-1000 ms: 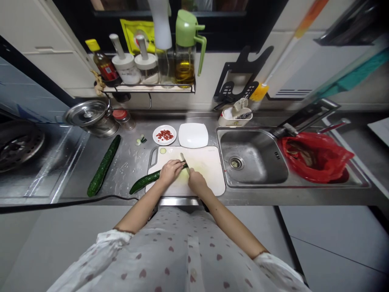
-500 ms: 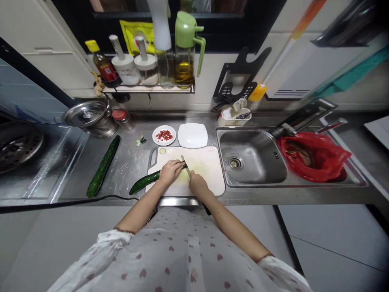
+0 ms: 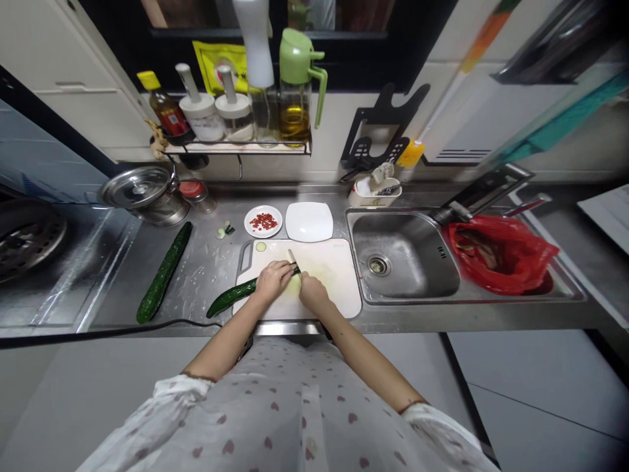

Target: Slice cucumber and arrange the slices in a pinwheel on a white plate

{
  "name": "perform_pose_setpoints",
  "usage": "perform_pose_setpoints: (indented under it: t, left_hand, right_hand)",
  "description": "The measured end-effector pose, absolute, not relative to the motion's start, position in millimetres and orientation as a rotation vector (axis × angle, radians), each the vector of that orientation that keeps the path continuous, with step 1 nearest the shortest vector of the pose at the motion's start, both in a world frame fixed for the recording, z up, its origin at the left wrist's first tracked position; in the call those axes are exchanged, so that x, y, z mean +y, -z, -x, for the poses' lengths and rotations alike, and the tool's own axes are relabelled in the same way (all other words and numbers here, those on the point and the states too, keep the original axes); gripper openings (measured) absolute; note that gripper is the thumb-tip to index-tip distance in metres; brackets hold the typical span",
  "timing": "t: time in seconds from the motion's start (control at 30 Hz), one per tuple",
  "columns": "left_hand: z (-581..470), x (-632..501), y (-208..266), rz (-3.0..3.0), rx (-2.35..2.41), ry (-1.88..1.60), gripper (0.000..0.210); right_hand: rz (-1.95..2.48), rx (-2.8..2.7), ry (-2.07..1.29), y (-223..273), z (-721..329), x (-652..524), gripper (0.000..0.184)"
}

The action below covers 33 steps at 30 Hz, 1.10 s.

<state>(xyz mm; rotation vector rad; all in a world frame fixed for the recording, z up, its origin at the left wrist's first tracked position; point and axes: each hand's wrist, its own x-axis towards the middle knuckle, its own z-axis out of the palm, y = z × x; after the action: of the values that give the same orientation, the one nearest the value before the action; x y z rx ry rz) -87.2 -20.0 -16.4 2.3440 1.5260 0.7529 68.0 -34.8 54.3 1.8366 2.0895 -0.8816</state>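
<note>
A dark green cucumber (image 3: pixel 230 299) lies across the left part of a white cutting board (image 3: pixel 339 282), its far end jutting off the board's left edge. My left hand (image 3: pixel 272 278) is closed over it near the right end. In my right hand (image 3: pixel 313 292) is a knife (image 3: pixel 293 257), gripped by the handle, its blade at the cucumber's right end. The handle is mostly covered by my fingers. One round cucumber slice (image 3: pixel 261 246) rests at the board's upper left corner.
A second whole cucumber (image 3: pixel 164 272) lies on the counter at left. Behind the board stand a plate of chopped red pieces (image 3: pixel 263 235) and a white plate (image 3: pixel 308 223). Right of it is the sink (image 3: pixel 407 255), with a red plastic bag (image 3: pixel 501 255) at its far side.
The view has shifted slightly. My right hand and the knife have moved a little left, closer to my left hand, which still holds the cucumber.
</note>
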Motion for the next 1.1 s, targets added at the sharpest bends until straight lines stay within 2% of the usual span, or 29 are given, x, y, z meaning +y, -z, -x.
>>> perform_pose_setpoints:
  t: [1.1]
  left_hand:
    - [87, -19, 17, -2.325, 1.533, -0.743, 0.024]
  right_hand:
    - [-1.868, 2.071, 0.898, -45, -62, -27, 0.031]
